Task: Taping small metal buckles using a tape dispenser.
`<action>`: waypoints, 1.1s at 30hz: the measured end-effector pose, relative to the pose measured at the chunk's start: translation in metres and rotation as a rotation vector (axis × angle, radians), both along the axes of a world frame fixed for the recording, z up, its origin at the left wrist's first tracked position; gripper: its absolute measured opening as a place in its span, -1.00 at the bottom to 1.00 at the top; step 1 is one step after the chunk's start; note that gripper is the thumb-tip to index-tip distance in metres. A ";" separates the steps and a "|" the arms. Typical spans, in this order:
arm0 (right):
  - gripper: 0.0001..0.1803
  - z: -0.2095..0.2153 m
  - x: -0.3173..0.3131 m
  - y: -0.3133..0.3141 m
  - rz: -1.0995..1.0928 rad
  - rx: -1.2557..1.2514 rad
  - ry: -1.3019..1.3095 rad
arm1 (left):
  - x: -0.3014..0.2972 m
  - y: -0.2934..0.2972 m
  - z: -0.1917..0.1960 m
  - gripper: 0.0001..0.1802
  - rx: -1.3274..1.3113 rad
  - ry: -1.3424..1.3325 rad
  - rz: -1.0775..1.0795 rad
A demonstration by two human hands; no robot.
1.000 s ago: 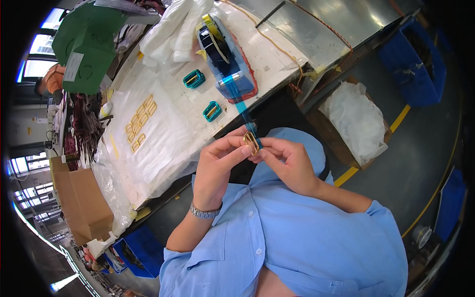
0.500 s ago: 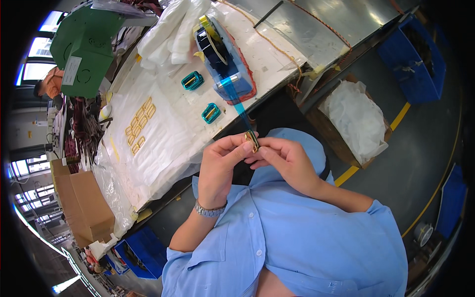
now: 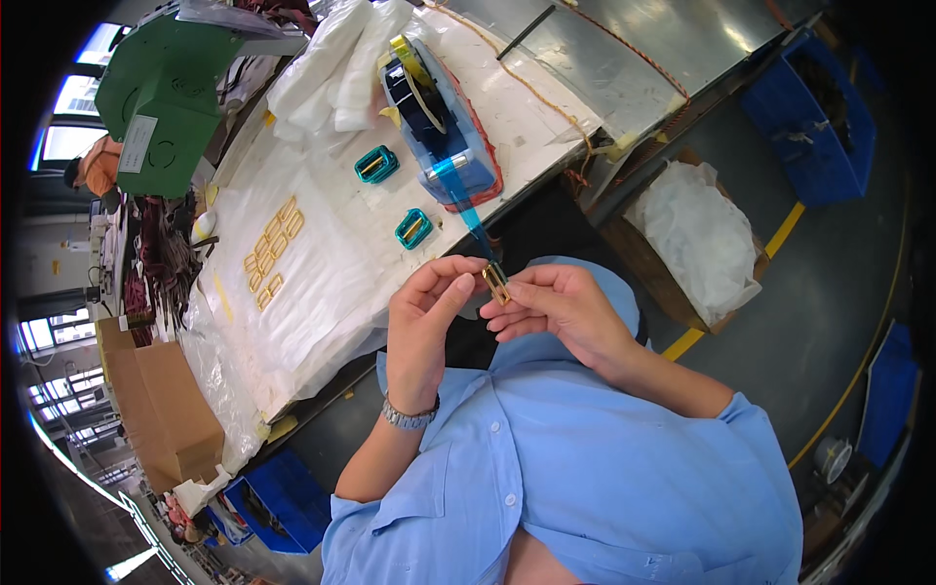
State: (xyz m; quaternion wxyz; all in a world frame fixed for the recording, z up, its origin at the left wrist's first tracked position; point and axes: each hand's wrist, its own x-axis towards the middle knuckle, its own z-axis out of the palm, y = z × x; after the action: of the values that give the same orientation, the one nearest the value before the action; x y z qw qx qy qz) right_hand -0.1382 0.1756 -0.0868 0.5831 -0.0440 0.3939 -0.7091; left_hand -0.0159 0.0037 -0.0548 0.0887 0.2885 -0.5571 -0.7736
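A gold rectangular buckle (image 3: pixel 496 284) hangs between my hands, with blue tape (image 3: pixel 466 210) running down to its upper end. My right hand (image 3: pixel 570 314) pinches the buckle's side between thumb and fingers. Just left of it is my left hand (image 3: pixel 421 314), its thumb and forefinger slightly apart; the forefinger tip is close to the buckle's top, and whether it touches I cannot tell. The tape comes from a blue tape dispenser (image 3: pixel 462 175) on the table. Two buckles wrapped in blue-green film, one farther (image 3: pixel 376 164) and one nearer (image 3: pixel 413 228), lie beside the dispenser.
Several gold buckles (image 3: pixel 275 239) lie in rows on a white sheet (image 3: pixel 322 283) at the table's left. White plastic (image 3: pixel 341 73) is piled behind. A carton with a white liner (image 3: pixel 697 244) and a blue crate (image 3: pixel 819 117) stand right; a cardboard box (image 3: pixel 161 405) stands left.
My left thumb and forefinger have drawn back leftward from the buckle, so more of its frame shows. My right hand keeps its pinch, and the tape still reaches the buckle.
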 end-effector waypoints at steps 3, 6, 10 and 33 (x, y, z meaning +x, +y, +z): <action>-0.64 0.002 0.000 0.001 -0.003 0.006 0.000 | -0.004 0.000 -0.010 -0.76 -0.034 -0.022 -0.057; -0.64 0.003 0.001 0.001 0.002 -0.005 -0.011 | -0.013 0.003 -0.010 -0.80 0.052 -0.036 -0.103; -0.63 0.001 0.001 0.002 0.001 -0.018 -0.093 | -0.015 -0.003 -0.018 -0.81 0.049 -0.071 -0.147; -0.76 0.036 -0.013 0.006 0.135 0.012 0.061 | -0.031 -0.015 -0.006 -0.86 0.294 -0.259 -0.038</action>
State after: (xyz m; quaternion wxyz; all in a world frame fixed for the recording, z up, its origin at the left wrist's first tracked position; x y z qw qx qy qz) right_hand -0.1509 0.1818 -0.0507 0.6174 -0.0887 0.4121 -0.6642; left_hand -0.0468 -0.0113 -0.0612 -0.0413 0.3851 -0.4504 -0.8044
